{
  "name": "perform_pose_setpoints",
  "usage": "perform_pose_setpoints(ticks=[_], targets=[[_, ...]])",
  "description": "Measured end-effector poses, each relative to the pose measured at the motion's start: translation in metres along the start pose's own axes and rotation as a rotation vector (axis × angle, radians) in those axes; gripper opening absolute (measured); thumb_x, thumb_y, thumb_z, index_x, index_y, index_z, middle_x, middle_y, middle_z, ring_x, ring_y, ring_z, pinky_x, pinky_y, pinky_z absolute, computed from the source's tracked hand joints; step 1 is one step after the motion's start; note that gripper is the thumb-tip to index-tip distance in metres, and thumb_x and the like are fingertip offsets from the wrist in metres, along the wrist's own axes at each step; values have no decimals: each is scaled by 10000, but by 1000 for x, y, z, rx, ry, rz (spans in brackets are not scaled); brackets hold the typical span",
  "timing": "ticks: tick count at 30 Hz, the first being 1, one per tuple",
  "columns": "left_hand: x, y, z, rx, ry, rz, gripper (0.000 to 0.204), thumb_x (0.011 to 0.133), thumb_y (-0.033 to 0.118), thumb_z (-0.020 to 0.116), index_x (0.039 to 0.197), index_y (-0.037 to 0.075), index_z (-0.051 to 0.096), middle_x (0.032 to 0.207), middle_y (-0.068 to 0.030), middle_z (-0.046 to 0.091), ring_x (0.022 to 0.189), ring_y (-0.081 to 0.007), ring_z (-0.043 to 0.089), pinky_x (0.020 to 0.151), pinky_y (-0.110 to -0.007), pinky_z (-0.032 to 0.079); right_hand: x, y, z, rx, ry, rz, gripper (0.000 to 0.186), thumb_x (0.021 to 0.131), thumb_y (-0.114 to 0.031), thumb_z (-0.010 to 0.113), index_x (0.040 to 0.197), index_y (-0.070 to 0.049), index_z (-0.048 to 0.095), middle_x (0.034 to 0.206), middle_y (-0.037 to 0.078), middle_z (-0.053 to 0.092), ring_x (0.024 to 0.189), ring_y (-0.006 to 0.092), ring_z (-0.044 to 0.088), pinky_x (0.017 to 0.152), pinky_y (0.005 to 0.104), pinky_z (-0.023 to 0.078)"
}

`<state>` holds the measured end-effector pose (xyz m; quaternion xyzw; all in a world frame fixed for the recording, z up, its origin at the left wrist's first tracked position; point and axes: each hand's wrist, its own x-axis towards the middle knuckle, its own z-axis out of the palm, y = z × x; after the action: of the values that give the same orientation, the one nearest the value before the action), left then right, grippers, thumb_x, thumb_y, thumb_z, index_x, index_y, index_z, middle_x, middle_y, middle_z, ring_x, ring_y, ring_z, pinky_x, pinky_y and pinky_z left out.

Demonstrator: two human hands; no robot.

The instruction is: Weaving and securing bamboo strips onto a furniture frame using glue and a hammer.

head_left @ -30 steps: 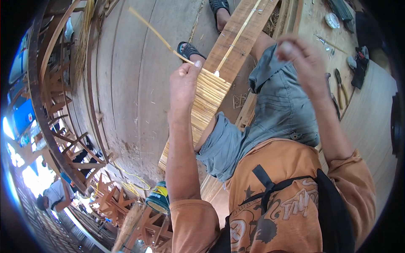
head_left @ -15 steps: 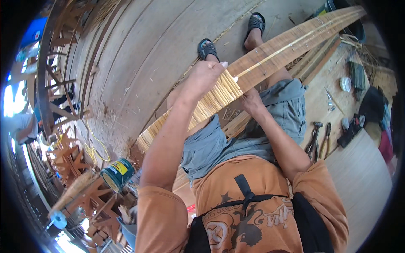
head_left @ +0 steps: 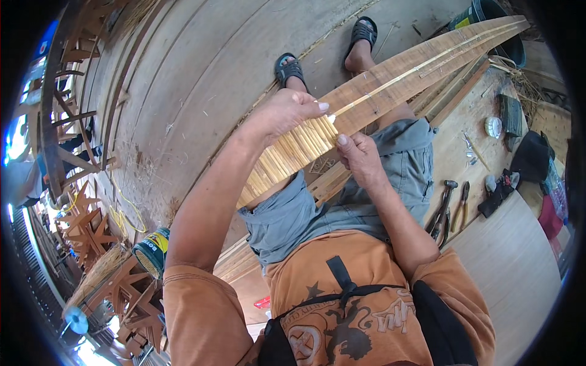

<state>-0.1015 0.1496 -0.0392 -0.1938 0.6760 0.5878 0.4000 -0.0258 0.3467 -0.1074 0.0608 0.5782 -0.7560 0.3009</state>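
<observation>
A long tapered wooden board (head_left: 390,82) slants across my lap toward the upper right, with a pale strip along its middle. Its nearer part is covered by close rows of yellow, straw-like strips (head_left: 284,152) lying crosswise. My left hand (head_left: 284,116) is closed over the far edge, its thumb near the end of the covered part. On the near edge my right hand (head_left: 361,160) pinches the corner of the last strips, thumb on top and other fingers partly hidden. A small white blob (head_left: 331,118) shows beside the last strip.
At right, on a wooden surface, lie a hammer (head_left: 445,198), pliers (head_left: 464,204), a round clear container (head_left: 493,127) and a dark cap (head_left: 530,157). A dark bucket (head_left: 516,52) stands beyond the board's tip. Brown star-shaped frames (head_left: 91,232) and a green-yellow can (head_left: 152,249) are at left.
My right hand has come up from under the board's near edge, its thumb now on the last strips. My left hand has shifted slightly left and its thumb lies flatter. The view has shifted.
</observation>
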Motion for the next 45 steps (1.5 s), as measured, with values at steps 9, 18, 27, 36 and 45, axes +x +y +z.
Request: perform_pose_setpoints(ticks=[9,18,27,36,45], targets=[[-7,3,5,20,28,9,331,922,283,668,1025,-31,680,901,-106,693,785,-146,667,689,-274,550,-11,-8,10,35,144,100,463,950,-436,639,834,12,650,651,-18,531,586,56,456,513,240,382],[11,7,-3,-98,-236,31,498,919,216,659,1304,-65,517,1073,-134,673,892,-150,674,806,-263,557,-12,-27,12,-74,144,99,423,955,-424,635,840,-17,624,622,-26,493,527,55,416,475,230,348],[11,11,-9,-97,-237,-27,412,915,158,665,1231,-87,564,1005,-103,692,868,-126,677,780,-243,564,-93,-65,-14,14,37,333,265,1025,-252,525,1016,0,605,633,-27,450,533,54,405,477,215,324],[4,6,5,48,-47,139,382,919,157,648,1209,-82,583,1021,-142,696,867,-144,662,777,-262,534,-106,-67,-14,59,107,243,240,1027,-178,479,958,-1,624,634,-44,421,554,48,364,486,241,325],[-19,-20,27,741,426,799,384,877,130,660,1212,-28,560,1064,-174,666,937,-260,665,826,-326,524,37,-112,7,-1009,-213,-543,269,946,-182,521,859,36,653,706,152,633,664,330,622,649,408,507]])
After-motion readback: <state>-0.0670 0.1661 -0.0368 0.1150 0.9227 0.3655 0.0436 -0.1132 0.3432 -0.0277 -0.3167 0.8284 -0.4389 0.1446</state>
